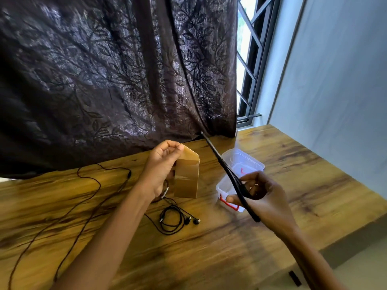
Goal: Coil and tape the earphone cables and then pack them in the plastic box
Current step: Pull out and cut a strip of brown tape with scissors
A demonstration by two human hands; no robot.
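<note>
My left hand [164,164] pinches the top of a wide strip of brown tape [187,177] and holds it up above the wooden table [209,248]; the roll sits mostly hidden behind my palm. My right hand [266,197] grips black scissors [226,168], fingers through the handles, blades pointing up and away just right of the tape. A coiled black earphone [173,220] lies on the table below my left hand. A second earphone cable [94,185] trails loose across the left side. The clear plastic box [252,161] with red latches stands open behind the scissors.
A dark patterned curtain [115,80] hangs over the table's far edge. A barred window [251,59] and a pale wall [335,80] are at the right. The table's right edge drops to the floor near my right forearm.
</note>
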